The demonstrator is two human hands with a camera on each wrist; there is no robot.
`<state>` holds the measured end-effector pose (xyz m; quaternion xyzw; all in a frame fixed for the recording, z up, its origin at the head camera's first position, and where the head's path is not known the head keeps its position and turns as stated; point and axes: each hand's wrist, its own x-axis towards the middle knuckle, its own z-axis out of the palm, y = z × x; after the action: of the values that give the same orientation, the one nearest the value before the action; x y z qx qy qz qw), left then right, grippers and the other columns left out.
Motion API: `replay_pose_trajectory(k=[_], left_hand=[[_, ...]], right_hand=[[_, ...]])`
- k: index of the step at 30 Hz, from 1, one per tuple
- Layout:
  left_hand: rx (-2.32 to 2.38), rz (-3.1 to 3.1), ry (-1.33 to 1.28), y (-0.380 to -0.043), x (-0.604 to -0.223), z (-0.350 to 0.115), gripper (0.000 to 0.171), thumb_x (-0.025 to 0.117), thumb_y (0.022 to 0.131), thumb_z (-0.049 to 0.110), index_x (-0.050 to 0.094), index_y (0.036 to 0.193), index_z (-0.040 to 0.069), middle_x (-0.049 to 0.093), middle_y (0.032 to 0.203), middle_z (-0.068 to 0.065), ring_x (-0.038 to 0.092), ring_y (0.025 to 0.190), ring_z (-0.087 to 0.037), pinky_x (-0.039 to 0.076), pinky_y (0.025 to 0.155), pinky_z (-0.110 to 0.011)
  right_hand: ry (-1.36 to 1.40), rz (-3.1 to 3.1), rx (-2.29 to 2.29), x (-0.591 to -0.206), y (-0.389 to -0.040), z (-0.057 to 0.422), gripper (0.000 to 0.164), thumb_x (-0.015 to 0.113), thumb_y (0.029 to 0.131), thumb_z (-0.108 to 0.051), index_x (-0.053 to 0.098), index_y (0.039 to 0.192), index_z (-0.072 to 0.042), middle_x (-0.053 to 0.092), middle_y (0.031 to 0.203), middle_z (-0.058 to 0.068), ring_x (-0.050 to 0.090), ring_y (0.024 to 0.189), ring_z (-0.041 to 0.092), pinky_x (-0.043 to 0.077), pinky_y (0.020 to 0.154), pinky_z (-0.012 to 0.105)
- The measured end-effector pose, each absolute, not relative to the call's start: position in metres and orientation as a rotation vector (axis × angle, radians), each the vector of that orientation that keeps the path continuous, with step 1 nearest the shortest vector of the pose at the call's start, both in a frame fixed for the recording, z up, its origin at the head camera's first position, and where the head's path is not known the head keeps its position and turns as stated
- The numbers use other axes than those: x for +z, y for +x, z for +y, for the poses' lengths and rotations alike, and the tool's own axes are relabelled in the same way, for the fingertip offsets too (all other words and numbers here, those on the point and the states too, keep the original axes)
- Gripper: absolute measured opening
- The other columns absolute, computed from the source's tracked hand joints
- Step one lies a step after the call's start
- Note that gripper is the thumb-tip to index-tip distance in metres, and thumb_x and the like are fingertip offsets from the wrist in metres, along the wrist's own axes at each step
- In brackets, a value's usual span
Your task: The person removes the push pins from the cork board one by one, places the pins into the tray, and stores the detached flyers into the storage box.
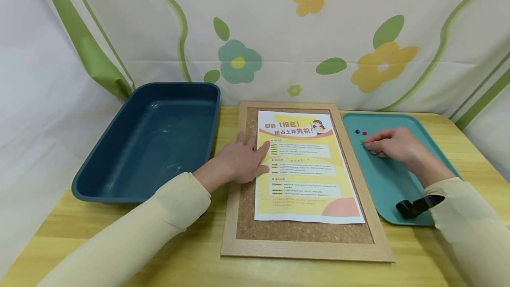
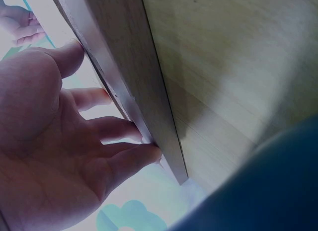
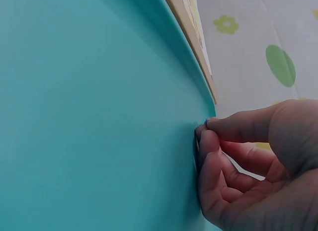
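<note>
A sheet of yellow and white printed paper point(image 1: 303, 167) lies on a wood-framed cork board point(image 1: 247, 225). My left hand point(image 1: 243, 160) rests with spread fingers on the board's left side, thumb at the edge of the sheet. In the left wrist view the fingers point(image 2: 121, 164) reach along the board's frame point(image 2: 131, 87). On the teal tray point(image 1: 382, 180), my right hand point(image 1: 396, 143) pinches at a small green push pin point(image 1: 363, 140), mostly hidden by the fingertips. Close by lie a blue push pin point(image 1: 357, 131) and a red push pin point(image 1: 364, 133).
A deep dark-blue basin point(image 1: 159, 154) stands left of the board. A black strap point(image 1: 418, 206) at the right wrist hangs over the tray's near end. Behind the wooden table point(image 1: 215, 260) hangs a flowered curtain point(image 1: 275, 56).
</note>
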<state>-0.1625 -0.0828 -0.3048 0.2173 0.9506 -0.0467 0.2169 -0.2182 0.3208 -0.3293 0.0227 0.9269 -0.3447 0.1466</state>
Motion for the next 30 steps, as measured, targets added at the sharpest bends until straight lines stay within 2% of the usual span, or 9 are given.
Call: replay_pose_trajectory(k=[8,18,25,30], left_hand=[[-0.106,2.644,0.587,-0.161,-0.306,-0.088,0.074,0.037,0.112,0.057,0.009,0.173,0.024,0.001,0.178,-0.022,0.006,0.163,-0.053,0.046,0.117,-0.057],[-0.089,2.646,0.615,-0.163,-0.307,-0.084,0.074,0.038,0.112,0.057,0.01,0.173,0.024,0.002,0.179,-0.021,0.006,0.163,-0.053,0.041,0.121,-0.059],[-0.102,2.641,0.615,-0.162,-0.305,-0.083,0.075,0.036,0.112,0.057,0.009,0.173,0.024,0.001,0.179,-0.021,0.006,0.163,-0.053,0.045,0.117,-0.059],[-0.104,2.642,0.606,-0.162,-0.305,-0.083,0.075,0.037,0.112,0.057,0.009,0.173,0.024,0.002,0.179,-0.021,0.006,0.163,-0.053,0.044,0.118,-0.059]], right_hand=[[0.085,2.597,-1.058,-0.332,-0.228,0.317,0.044,0.068,0.105,-0.026,0.068,0.135,0.006,0.072,0.088,-0.012,0.064,0.079,0.003,0.056,0.072,0.024],[0.171,2.54,-1.109,-0.331,-0.228,0.322,0.046,0.066,0.106,-0.024,0.064,0.138,0.008,0.072,0.084,-0.014,0.066,0.074,0.002,0.057,0.069,0.025],[0.21,2.541,-1.124,-0.332,-0.229,0.324,0.045,0.063,0.107,-0.024,0.062,0.14,0.008,0.071,0.085,-0.013,0.067,0.073,0.003,0.058,0.069,0.025],[0.217,2.544,-1.151,-0.332,-0.23,0.323,0.044,0.063,0.107,-0.023,0.063,0.138,0.008,0.072,0.084,-0.014,0.067,0.073,0.001,0.059,0.07,0.023]])
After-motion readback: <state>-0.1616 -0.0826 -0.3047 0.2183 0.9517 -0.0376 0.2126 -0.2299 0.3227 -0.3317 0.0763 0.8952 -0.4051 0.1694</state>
